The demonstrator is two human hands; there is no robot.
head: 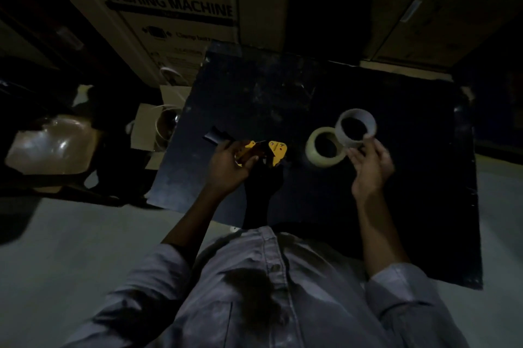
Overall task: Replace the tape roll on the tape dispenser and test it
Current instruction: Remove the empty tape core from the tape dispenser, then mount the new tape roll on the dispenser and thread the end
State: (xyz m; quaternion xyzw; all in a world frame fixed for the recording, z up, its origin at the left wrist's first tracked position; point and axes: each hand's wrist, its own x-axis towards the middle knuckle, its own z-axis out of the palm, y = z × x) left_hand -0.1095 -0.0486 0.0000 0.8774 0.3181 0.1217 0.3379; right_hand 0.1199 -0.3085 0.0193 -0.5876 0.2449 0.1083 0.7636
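The scene is dim. My left hand grips a yellow and black tape dispenser over the dark table; its black handle points down toward my body. My right hand holds up a thin greyish ring, seemingly an empty tape core, by its near rim with the fingertips. A pale, thicker tape roll lies flat on the table just left of that ring, between my two hands.
Large cardboard boxes stand behind the table, one printed "washing machine". An open small box with a round object sits left of the table, beside a shiny brown shape. Pale floor surrounds the table.
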